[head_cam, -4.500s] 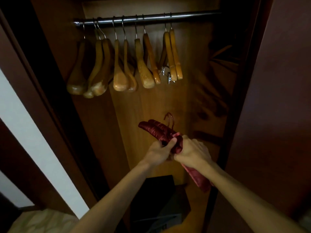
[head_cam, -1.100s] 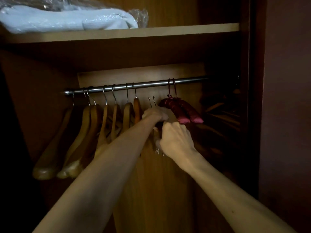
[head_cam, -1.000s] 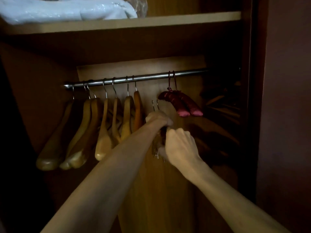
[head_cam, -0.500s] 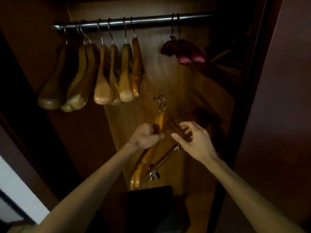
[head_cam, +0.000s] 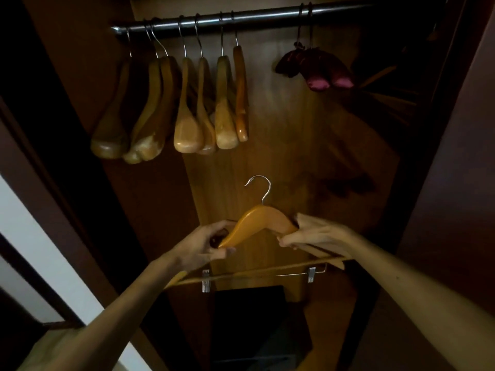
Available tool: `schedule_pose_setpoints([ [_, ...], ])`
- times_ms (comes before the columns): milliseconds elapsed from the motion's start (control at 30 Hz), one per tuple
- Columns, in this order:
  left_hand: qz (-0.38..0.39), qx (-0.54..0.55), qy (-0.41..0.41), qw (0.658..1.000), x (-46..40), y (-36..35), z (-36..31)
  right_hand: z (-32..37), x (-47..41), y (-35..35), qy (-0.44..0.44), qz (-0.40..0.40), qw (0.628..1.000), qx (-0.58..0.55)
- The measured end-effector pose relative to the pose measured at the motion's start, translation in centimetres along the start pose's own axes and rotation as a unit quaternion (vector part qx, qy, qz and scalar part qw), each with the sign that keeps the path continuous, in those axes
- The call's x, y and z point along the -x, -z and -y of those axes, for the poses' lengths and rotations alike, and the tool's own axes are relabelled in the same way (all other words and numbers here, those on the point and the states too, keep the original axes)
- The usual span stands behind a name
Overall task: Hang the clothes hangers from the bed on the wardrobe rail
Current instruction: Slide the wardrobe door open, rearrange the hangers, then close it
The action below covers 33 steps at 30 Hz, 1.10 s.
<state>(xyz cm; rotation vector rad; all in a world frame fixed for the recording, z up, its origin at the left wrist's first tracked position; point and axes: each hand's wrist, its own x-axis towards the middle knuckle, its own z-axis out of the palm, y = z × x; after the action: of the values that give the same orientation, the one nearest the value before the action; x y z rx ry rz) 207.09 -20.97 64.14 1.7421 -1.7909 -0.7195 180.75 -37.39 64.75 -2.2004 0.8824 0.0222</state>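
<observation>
**Wooden hanger held level below the rail, not yet hooked**

The wooden hanger (head_cam: 261, 223) is gripped at both ends: the left hand (head_cam: 203, 246) is curled round its left tip, and the right hand (head_cam: 314, 236) is pinched round its right shoulder. A clip hanger (head_cam: 257, 275) with 2 metal clips is seen just under the hands; it appears to be held by the right hand as well, though this cannot be told for certain. The hook (head_cam: 258, 188) is pointed up, well below the rail (head_cam: 254, 18).

On the rail, 7 wooden hangers (head_cam: 187, 103) are hung towards its left end and 2 padded hangers (head_cam: 316, 68) towards its right, with a bare stretch between them.

The step in hand is judged to be the sorting of the held pair before hanging. Next, 1 hanger would need to be lifted, and its hook carried over the rail in that bare stretch.

Compared with 0.5 s ago, the wooden hanger has been turned from edge-on to broadside and spread between the hands, and only 1 hook is now visible where 2 stood together.
</observation>
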Motion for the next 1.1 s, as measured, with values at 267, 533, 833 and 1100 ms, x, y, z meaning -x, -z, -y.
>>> schedule_pose_setpoints([
  [267,-0.286,-0.255,-0.004,0.924,0.0,-3.4,-0.9,2.5,2.9,-2.4,0.013,0.015,0.981,-0.192],
  [533,-0.126,0.173,0.026,0.977,-1.6,-9.1,-9.7,5.5,6.0,-6.6,-0.034,-0.218,0.972,-0.079],
  [833,-0.180,0.275,-0.061,0.942,-3.6,-4.8,-15.1,8.0,11.0,-0.3,0.099,-0.189,0.964,-0.159],
  [1100,-0.237,0.237,-0.097,0.937,-6.3,4.9,-23.4,14.5,10.0,9.8,0.164,-0.265,0.924,-0.221],
])
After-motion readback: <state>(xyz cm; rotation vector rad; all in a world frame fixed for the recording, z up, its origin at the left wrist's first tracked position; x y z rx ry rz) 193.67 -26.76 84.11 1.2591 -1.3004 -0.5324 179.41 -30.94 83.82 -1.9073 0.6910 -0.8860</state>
